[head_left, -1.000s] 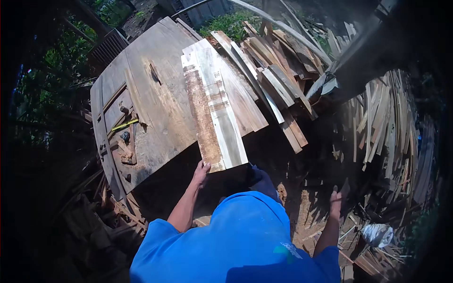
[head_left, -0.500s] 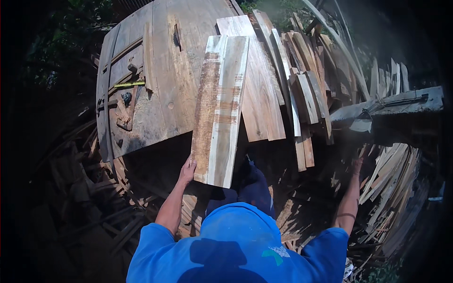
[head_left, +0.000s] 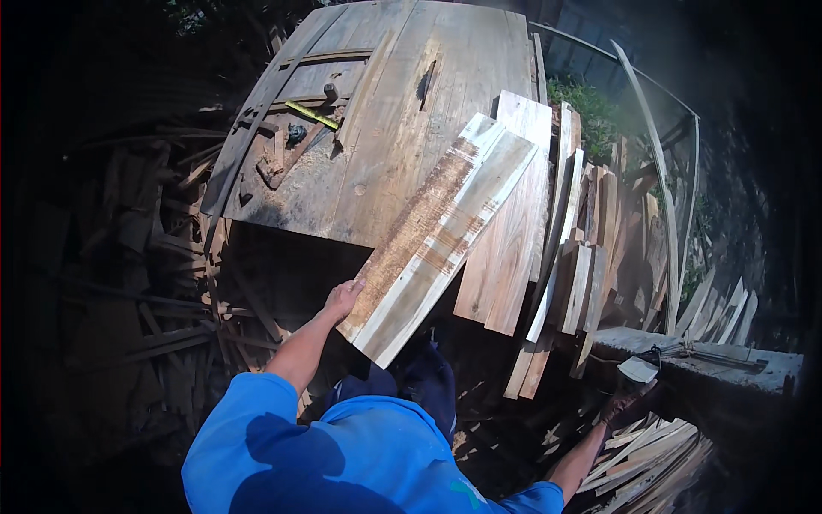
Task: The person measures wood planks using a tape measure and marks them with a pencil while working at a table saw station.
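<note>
My left hand point(head_left: 344, 298) grips the near left edge of a wide wooden board point(head_left: 441, 240). Rough brown saw marks run down one side of it, and pale bands cross the other. The board slants away to the upper right, its far part over the large plank tabletop point(head_left: 377, 163) and a reddish-pale board point(head_left: 501, 274). My right hand point(head_left: 629, 403) is low on the right, in deep shadow under a long whitish beam point(head_left: 711, 355). It is close to a small pale box-like piece point(head_left: 638, 370) on the beam's side; its fingers are too dark to make out.
On the tabletop lie a yellow measuring strip point(head_left: 312, 114), an angled wooden piece point(head_left: 278, 167) and a dark lump point(head_left: 296, 134). Upright narrow planks point(head_left: 591, 248) stand right of the boards. Thin offcuts point(head_left: 651, 467) pile below the beam, and scrap wood point(head_left: 184, 283) heaps at the left.
My view has turned to the right. The board in my left hand now slants more to the right. My right hand has come up to the small pale piece on the beam.
</note>
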Motion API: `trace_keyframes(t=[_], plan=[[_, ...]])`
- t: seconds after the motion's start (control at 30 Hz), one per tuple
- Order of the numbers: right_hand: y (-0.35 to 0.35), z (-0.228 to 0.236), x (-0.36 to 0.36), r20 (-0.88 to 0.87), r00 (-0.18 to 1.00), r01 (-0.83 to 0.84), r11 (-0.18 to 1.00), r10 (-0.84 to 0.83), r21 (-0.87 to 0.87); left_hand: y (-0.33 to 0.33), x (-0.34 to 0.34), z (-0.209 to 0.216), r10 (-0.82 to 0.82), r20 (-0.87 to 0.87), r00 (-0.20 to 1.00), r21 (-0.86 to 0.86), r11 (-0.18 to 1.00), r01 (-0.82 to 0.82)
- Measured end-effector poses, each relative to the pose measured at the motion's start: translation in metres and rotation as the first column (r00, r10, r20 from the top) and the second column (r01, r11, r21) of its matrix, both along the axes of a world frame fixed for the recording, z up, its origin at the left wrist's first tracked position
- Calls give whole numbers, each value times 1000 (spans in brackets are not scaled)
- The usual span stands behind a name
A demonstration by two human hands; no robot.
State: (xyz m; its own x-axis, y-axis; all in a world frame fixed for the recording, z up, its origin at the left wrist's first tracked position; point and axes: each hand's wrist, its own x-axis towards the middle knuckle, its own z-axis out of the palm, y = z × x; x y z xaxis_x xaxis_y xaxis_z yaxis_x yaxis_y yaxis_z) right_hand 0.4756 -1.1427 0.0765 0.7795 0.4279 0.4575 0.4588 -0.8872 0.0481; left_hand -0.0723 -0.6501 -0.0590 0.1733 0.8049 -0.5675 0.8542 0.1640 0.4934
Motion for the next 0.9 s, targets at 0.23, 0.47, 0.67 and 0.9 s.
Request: trace_keyframes(t=[0.23,0.47,0.67,0.9], plan=[[7,-5,3,-73,997,-17,1000,18,27,0,7,-1,-16,-136,991,59,998,24],[19,5,22,-106,991,-73,997,76,33,-7,12,-9,24,-93,995,151,989,-9],[195,0,-134,-418,808,-205,864,415,460,-26,-8,-50,116,27,993,235,965,-119],[291,-128,-373,-878,-39,-90,874,477,478,-138,-53,-76,386,131,913,81,914,-398]])
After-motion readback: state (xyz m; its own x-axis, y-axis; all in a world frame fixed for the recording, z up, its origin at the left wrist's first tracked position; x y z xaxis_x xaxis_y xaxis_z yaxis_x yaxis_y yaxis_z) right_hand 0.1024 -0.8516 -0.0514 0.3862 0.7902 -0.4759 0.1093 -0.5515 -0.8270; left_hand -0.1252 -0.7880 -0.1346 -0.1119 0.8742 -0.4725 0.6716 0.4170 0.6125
